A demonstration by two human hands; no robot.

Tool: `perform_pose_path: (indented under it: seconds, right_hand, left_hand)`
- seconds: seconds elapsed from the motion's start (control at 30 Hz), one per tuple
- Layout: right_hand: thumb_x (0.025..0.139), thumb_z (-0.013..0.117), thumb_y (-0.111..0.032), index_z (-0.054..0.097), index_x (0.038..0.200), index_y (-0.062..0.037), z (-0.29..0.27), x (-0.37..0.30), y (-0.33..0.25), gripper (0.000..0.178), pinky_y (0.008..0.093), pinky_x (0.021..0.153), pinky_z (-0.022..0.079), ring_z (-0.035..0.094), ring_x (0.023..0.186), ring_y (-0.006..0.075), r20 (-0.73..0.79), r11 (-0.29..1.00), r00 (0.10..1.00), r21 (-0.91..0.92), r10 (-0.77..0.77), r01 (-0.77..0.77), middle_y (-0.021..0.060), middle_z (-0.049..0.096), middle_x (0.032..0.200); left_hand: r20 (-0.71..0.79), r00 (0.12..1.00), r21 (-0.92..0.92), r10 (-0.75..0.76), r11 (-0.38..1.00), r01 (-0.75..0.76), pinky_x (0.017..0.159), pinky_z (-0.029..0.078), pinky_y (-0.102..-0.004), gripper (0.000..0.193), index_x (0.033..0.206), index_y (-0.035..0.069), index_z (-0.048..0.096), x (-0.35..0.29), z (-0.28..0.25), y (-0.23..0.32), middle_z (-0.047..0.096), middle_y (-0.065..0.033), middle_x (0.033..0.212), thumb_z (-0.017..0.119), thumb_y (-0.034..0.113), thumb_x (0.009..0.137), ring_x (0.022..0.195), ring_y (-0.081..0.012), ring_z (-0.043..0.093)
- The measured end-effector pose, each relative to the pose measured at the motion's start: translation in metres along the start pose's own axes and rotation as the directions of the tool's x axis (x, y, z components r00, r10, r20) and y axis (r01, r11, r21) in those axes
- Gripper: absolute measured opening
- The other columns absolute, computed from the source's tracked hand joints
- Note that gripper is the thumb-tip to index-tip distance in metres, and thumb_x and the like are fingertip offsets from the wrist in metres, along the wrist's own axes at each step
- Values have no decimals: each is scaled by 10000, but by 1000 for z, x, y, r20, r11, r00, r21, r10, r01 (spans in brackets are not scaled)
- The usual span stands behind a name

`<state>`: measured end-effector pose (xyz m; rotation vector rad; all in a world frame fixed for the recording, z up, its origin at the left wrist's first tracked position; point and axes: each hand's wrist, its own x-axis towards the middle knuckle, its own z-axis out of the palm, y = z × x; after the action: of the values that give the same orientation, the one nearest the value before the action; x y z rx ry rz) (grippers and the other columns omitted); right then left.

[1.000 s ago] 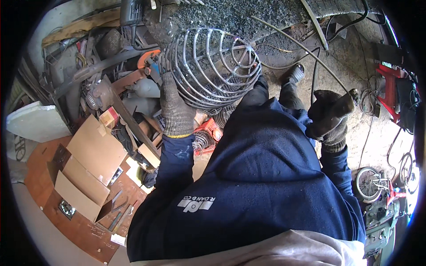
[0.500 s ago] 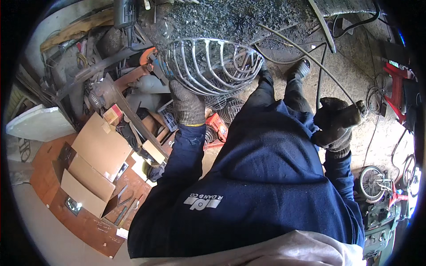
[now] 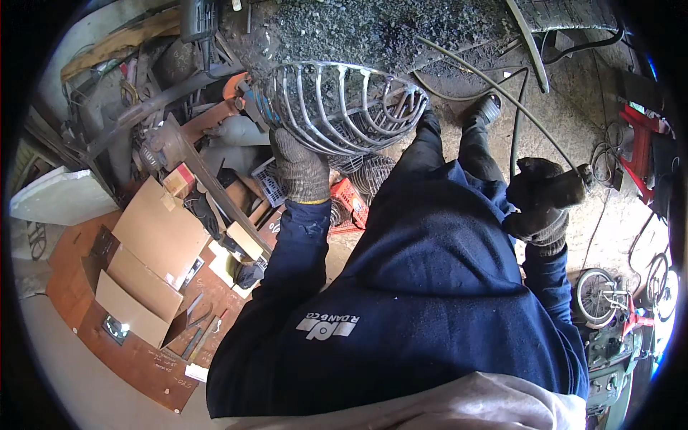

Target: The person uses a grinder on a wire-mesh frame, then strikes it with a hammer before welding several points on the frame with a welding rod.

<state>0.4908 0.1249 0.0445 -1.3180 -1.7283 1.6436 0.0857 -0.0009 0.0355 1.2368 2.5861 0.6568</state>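
A rounded cage of curved grey metal bars [image 3: 344, 147] lies tilted at the upper middle, its narrow end pointing right. My left hand [image 3: 301, 168], in a grey knitted glove, is at its lower left edge with the fingers curled against the bars; the fingertips are partly hidden. Off to the right, my right hand [image 3: 542, 222], gloved too, is closed around a dark, thick-handled tool [image 3: 562, 190] that looks like a welding electrode holder. A long thin rod [image 3: 494, 87] runs from its end up and left, passing to the right of the cage.
Dark grit [image 3: 401, 32] covers the surface beyond the cage. At left are an opened cardboard box [image 3: 161, 233], a brown board [image 3: 79, 308] and scrap metal. A red crate [image 3: 349, 201] is below the cage. A black hose [image 3: 517, 122] and a bicycle wheel [image 3: 597, 297] are at right.
Both hands keep nearly the same places and grips. The surroundings have shifted slightly in the view.
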Motion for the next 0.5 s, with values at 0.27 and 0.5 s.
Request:
perform_pose_path:
  seconds: [0.27,0.5]
  right_hand:
    - [860,679,-216,625,1121,9,0,2,1,348,288,614,479,575,678,142,98,950,971,207,216,-232,52,629,822]
    - [922,614,-190,629,1094,13,7,5,6,267,283,672,499,598,745,155,41,953,993,280,108,-115,67,653,910]
  left_hand:
    - [66,935,-582,-350,747,321,875,495,-433,444,1215,6,557,13,-18,54,608,-170,1158,661,266,870,1020,-336,614]
    - [448,834,-817,-323,232,528,1019,461,-380,456,1402,71,386,26,-59,103,469,-110,1386,480,260,998,1217,-246,519]
